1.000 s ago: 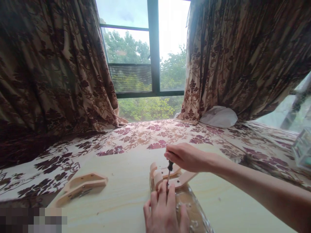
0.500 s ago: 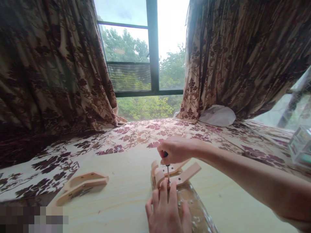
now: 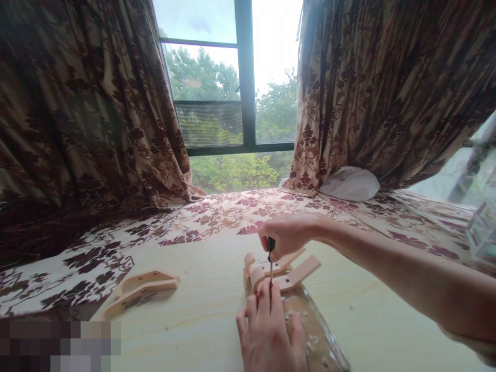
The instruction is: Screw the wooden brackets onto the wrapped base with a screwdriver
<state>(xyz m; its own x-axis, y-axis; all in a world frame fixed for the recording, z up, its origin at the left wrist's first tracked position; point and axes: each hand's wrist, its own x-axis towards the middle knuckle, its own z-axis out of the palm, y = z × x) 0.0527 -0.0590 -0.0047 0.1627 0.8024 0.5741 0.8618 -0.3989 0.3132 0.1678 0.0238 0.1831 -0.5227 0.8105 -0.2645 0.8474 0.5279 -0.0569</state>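
My right hand (image 3: 289, 236) is closed around the dark handle of a screwdriver (image 3: 270, 266), held upright with its thin shaft pointing down. The tip meets a pale wooden piece with dark holes (image 3: 285, 283), at the fingertips of my left hand (image 3: 269, 325). The fingers of that hand are stretched out, on either side of the shaft's lower end, and press on the wood. They hide the tip and any screw under it. Behind lies a similar wooden piece (image 3: 292, 257). Both rest on a brown block wrapped in clear plastic (image 3: 315, 330).
Two joined, angled wooden parts (image 3: 143, 289) lie on the pale wooden board (image 3: 194, 320) to the left, with small dark items by them. Floral cloth (image 3: 228, 212) spreads behind. A white bag (image 3: 351, 183) and a clear box (image 3: 482, 232) stand farther off, below the curtains and window.
The view has shifted slightly. My right hand has turned a little on the screwdriver, and more of its dark handle shows. My left hand stays on the wooden piece.
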